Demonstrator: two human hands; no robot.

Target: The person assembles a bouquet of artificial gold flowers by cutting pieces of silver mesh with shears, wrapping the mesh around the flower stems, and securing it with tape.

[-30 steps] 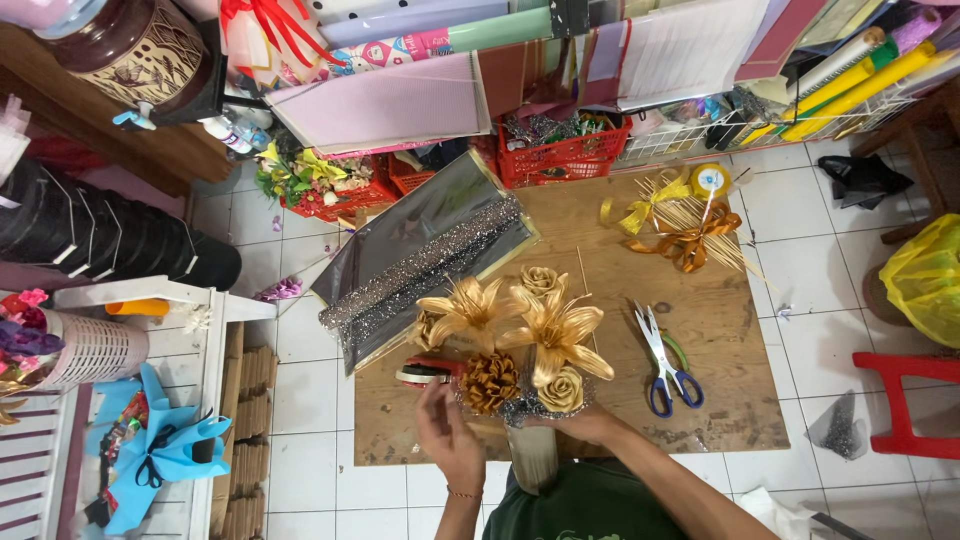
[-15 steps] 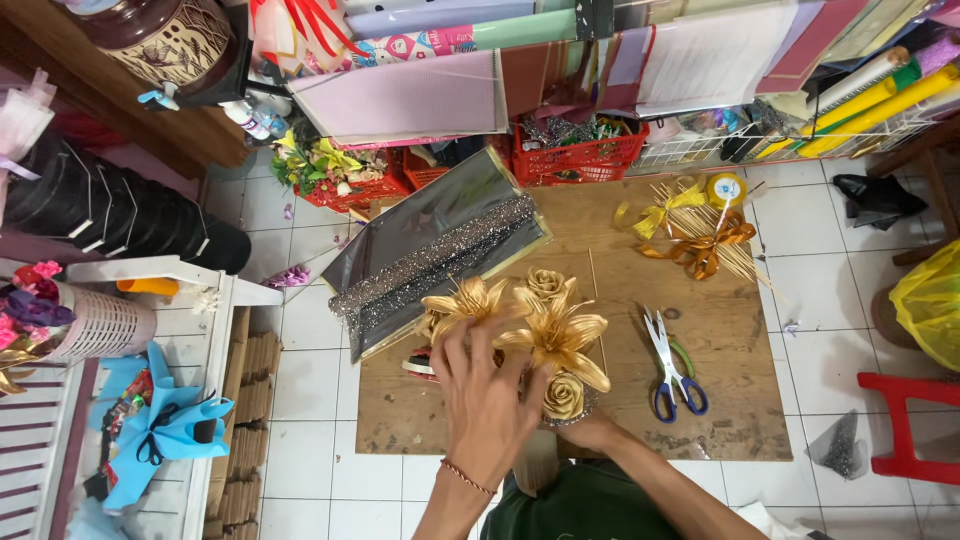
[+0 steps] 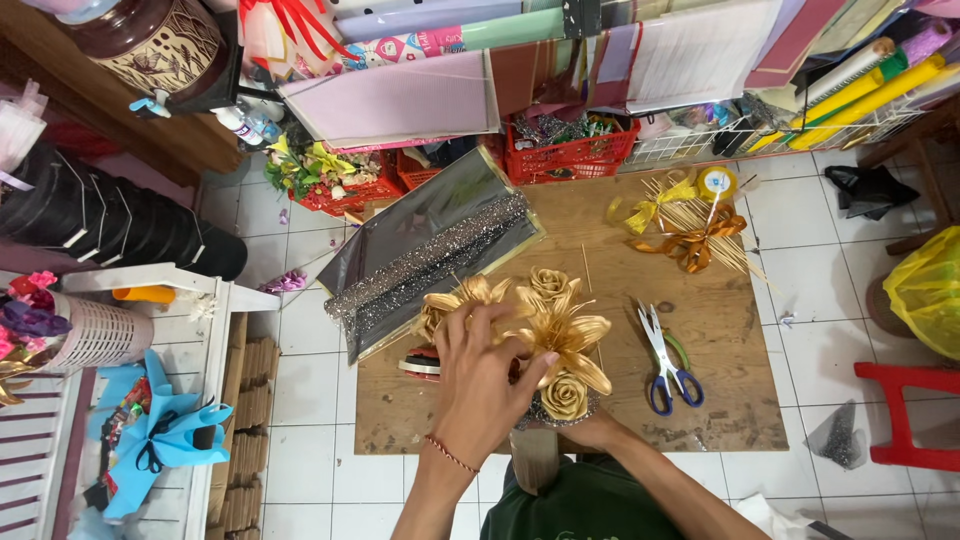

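Left hand (image 3: 490,385) spreads open over the gold bouquet (image 3: 545,335), fingers touching blooms; right hand (image 3: 590,432) grips it underneath. Behind, a red basket (image 3: 572,155) holds glittery trimmings.

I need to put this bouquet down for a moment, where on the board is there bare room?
The wooden board is bare along its near right edge, below the scissors, and in a strip between the scissors and the gold ribbon and sticks. The left half is crowded: glitter sheet, tape roll, and both hands, left hand and right hand, around the gold flower bouquet.
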